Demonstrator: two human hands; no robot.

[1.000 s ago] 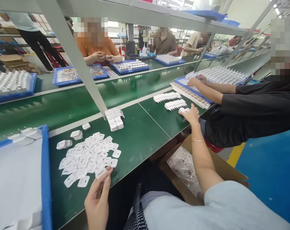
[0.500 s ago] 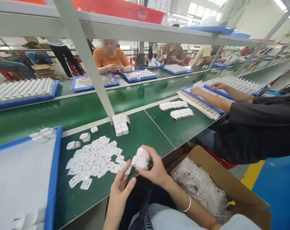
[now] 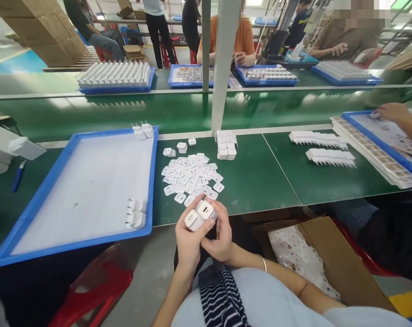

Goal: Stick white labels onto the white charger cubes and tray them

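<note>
Two white USB charger housings (image 3: 199, 218) are held side by side at the table's near edge, port faces up. My left hand (image 3: 188, 240) wraps the left one, its thumb lying across the front. The right one is gripped by my right hand (image 3: 223, 236), fingers curled round its side. Just beyond my fingers lies a loose pile of flat white cover plates (image 3: 190, 175), with a few small stacks (image 3: 182, 147) behind it. A block of white housings (image 3: 226, 145) stands by the post.
To the left is a blue-rimmed tray (image 3: 153, 181) with a few plug chargers in two corners. A blue-handled knife (image 3: 18, 176) lies farther left. Rows of white chargers (image 3: 330, 157) rest at right, near a co-worker's hand (image 3: 394, 111). An upright post (image 3: 221, 68) rises at the table's back.
My view has swung left. Both hands have come together on the chargers, which now show their port faces; before, the right hand held white pieces while the left was partly open beside it.
</note>
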